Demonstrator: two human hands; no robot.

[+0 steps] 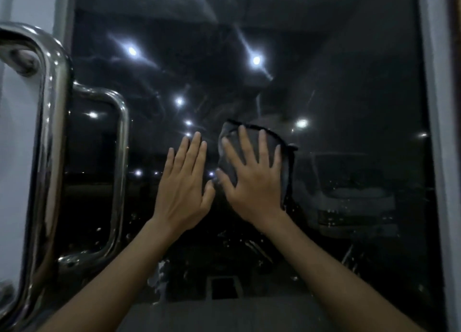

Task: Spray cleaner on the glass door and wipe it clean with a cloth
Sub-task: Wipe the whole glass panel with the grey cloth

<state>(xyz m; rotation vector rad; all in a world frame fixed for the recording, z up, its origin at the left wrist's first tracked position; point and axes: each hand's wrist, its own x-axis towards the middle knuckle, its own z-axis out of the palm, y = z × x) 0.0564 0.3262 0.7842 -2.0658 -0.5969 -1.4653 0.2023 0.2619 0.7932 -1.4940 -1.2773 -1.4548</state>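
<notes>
Closest to me, both forearms come up from the bottom edge. My left hand [183,182] lies flat and open on the glass door [336,94], holding nothing. My right hand [252,179], fingers spread, presses a dark cloth [230,157] against the pane at centre frame, not gripping it. I judge the cloth could slip from under the open palm on wet glass, and the bare left palm may leave smears. Droplets sit low right. Steel handle [119,172] at left is cut off by the frame. No spray bottle in view. Beyond the glass, lights and a car [354,194] are dim, hard to read
</notes>
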